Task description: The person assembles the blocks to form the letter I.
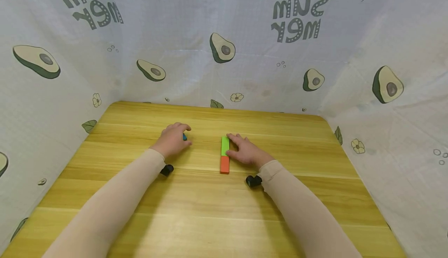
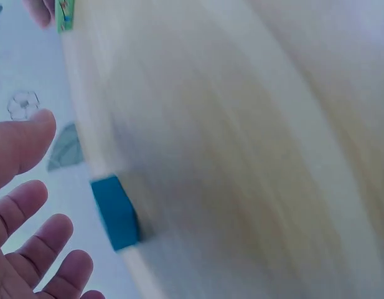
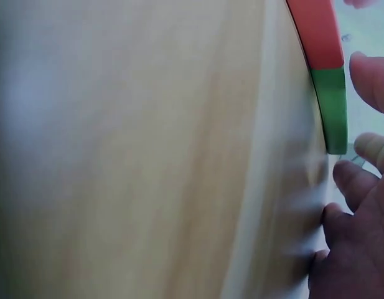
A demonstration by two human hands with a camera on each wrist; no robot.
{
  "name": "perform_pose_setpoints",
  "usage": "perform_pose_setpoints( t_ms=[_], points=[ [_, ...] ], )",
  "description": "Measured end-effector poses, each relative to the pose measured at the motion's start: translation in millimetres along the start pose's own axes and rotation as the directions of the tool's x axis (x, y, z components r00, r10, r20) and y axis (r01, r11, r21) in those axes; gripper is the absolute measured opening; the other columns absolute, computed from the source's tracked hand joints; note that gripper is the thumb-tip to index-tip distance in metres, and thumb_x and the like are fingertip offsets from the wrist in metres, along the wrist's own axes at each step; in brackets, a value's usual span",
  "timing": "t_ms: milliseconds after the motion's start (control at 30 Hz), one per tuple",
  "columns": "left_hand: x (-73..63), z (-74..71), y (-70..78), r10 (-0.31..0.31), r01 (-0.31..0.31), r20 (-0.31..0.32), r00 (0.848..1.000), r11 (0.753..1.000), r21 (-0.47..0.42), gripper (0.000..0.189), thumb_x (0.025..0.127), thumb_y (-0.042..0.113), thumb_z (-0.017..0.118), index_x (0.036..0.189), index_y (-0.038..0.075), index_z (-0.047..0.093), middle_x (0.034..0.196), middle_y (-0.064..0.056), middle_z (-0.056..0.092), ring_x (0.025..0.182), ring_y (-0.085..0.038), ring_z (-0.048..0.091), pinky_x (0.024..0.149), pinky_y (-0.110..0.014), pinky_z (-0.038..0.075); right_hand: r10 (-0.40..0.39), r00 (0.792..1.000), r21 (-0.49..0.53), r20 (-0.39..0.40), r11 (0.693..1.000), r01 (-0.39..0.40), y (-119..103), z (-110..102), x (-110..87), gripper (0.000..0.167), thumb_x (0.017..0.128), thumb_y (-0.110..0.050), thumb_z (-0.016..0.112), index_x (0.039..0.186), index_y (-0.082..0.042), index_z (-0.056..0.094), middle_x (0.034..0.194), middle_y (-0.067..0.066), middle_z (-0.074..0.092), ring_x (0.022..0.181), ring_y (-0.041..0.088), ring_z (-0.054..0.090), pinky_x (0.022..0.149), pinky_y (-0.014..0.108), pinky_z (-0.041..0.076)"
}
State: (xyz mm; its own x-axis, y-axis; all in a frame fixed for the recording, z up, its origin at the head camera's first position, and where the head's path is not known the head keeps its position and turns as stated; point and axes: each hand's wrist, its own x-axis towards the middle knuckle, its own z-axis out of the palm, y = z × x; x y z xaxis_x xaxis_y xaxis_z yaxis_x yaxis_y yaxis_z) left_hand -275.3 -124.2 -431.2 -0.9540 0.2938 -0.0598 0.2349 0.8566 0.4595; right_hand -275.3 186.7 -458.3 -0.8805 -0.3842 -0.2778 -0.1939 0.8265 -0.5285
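Note:
A green block [image 1: 225, 146] and a red block [image 1: 224, 164] lie end to end in one line on the wooden table, the green one farther away. Over the right side of the green block reaches my right hand [image 1: 247, 151], thumb and index finger spread; whether they touch it I cannot tell. In the right wrist view the green block [image 3: 331, 111] and red block [image 3: 317, 31] meet end to end beside the fingers. To the left, my left hand [image 1: 172, 139] hovers with spread fingers by a blue block [image 1: 184, 137], mostly hidden by the hand. The left wrist view shows the blue block [image 2: 115, 213] standing apart from the fingers.
The wooden table [image 1: 203, 211] ends at a pale cloth [image 1: 189, 79] printed with avocados, which hangs at the back and both sides. A black wrist device [image 1: 167, 170] is under the left wrist, and another black device [image 1: 253, 181] is by the right one.

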Motion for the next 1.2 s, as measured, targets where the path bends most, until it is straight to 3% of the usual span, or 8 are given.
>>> perform_pose_setpoints(
  t_ms=[167,433,933,1200],
  points=[
    [1.0,-2.4,-14.1,-0.043,0.043,0.013,0.999,0.999,-0.032,0.057,0.102,0.031,0.071,0.150,0.009,0.053,0.160,-0.020,0.045,0.144,-0.046,0.045,0.118,-0.061,0.040,-0.121,0.993,-0.035,-0.009,0.992,0.121,0,2,-8.3,0.074,0.105,-0.044,0.061,0.168,-0.020,0.029,0.178,0.007,0.017,0.165,0.039,0.010,0.132,0.058,0.014],
    [-0.7,-4.2,-23.1,-0.059,0.062,0.050,0.997,0.996,-0.069,0.055,0.104,0.028,0.068,0.152,0.006,0.050,0.158,-0.021,0.047,0.141,-0.043,0.050,0.118,-0.057,0.043,-0.260,0.966,-0.127,0.002,0.958,0.258,-10,5,-26.1,0.063,0.105,-0.036,0.065,0.161,-0.017,0.045,0.176,0.008,0.023,0.164,0.044,0.010,0.130,0.064,0.019],
    [0.5,-3.1,-29.0,-0.080,0.088,0.085,0.993,0.992,-0.095,0.044,0.108,0.022,0.062,0.147,0.005,0.055,0.153,-0.021,0.054,0.143,-0.040,0.051,0.119,-0.056,0.042,-0.252,0.965,-0.214,0.075,0.941,0.263,-18,9,-38.4,0.059,0.107,-0.037,0.062,0.161,-0.017,0.047,0.175,0.008,0.026,0.164,0.041,0.013,0.130,0.059,0.022],
    [0.7,-3.2,-28.9,-0.072,0.081,0.087,0.994,0.992,-0.097,0.041,0.108,0.021,0.062,0.145,0.004,0.057,0.149,-0.020,0.059,0.139,-0.039,0.055,0.118,-0.055,0.045,-0.245,0.966,-0.194,0.085,0.947,0.257,-16,10,-40.2,0.060,0.108,-0.038,0.059,0.163,-0.018,0.043,0.176,0.006,0.023,0.163,0.035,0.023,0.130,0.054,0.026]
  ],
)
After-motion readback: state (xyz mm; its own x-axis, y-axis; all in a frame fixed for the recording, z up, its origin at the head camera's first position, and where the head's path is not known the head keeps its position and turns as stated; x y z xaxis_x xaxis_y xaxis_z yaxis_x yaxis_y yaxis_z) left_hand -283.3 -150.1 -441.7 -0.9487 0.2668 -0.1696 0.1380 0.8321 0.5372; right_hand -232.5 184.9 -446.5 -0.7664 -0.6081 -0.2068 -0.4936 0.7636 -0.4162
